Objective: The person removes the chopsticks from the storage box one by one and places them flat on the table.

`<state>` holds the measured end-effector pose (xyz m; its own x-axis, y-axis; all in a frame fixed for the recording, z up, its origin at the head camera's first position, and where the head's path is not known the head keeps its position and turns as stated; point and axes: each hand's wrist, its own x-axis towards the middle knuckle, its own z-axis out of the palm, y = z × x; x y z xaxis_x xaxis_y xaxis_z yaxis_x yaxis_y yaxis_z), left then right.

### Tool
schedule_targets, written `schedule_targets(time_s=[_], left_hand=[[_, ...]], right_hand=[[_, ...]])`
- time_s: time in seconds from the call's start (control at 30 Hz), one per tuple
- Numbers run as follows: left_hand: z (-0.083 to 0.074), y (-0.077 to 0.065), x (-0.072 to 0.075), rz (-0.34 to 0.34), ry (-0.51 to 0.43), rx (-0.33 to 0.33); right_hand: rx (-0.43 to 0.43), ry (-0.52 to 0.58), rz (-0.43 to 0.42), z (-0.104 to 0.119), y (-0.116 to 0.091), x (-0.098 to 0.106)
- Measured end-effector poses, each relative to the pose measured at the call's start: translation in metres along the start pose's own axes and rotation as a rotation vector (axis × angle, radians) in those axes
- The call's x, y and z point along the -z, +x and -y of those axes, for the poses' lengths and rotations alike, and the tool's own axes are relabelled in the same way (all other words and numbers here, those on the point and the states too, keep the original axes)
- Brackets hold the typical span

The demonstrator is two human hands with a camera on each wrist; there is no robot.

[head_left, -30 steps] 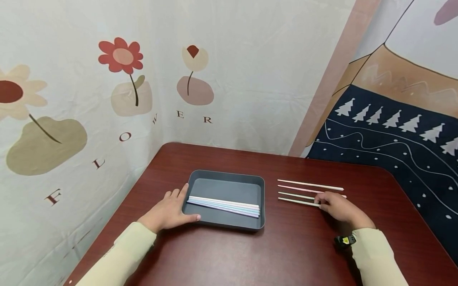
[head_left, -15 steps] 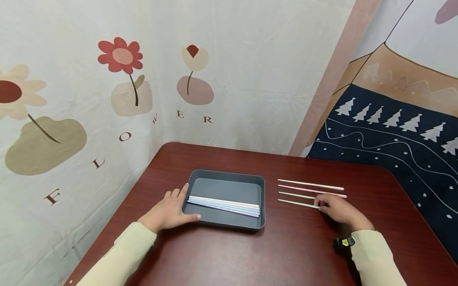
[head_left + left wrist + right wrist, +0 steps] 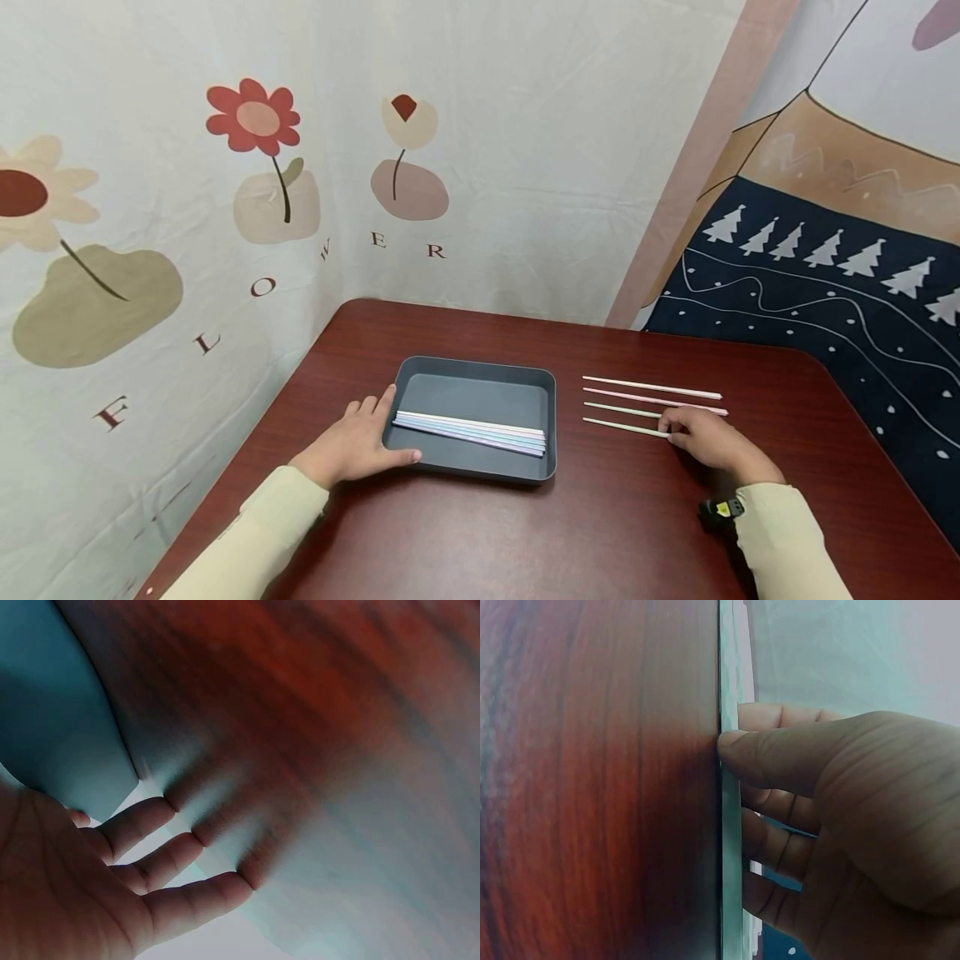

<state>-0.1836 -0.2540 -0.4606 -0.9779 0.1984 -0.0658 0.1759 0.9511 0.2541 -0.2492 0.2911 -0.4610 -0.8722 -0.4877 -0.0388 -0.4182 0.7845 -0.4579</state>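
The gray tray [image 3: 480,390] is touched at its left side by the left hand [image 3: 356,442], spread wide, and pale chopsticks [image 3: 471,434] are bundled inside. To the right, the nearest green chopstick [image 3: 624,427] is pinched by the right hand [image 3: 702,435]! Just beyond, a second green chopstick [image 3: 622,410] is partly covered, then a pink chopstick [image 3: 637,398] and a cream chopstick [image 3: 651,387] are seen on the table [image 3: 570,533].

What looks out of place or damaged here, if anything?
Nothing stands out: the tray sits flat, its chopsticks lie together inside, and four more line up roughly parallel beside it, with no visible spill or break.
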Motion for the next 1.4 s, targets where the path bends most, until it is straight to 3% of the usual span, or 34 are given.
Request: schedule_targets(time_s=[0.63, 1.03, 1.4], left_hand=[[0.000, 0.001, 0.000, 0.004, 0.002, -0.007], [0.000, 0.002, 0.001, 0.009, -0.003, 0.004], [0.000, 0.000, 0.000, 0.008, -0.003, 0.003]], right_hand=[[0.002, -0.017, -0.010, 0.008, 0.003, 0.006], [0.079, -0.021, -0.043, 0.043, 0.027, 0.018], [0.165, 0.005, -0.043, 0.087, 0.064, 0.010]])
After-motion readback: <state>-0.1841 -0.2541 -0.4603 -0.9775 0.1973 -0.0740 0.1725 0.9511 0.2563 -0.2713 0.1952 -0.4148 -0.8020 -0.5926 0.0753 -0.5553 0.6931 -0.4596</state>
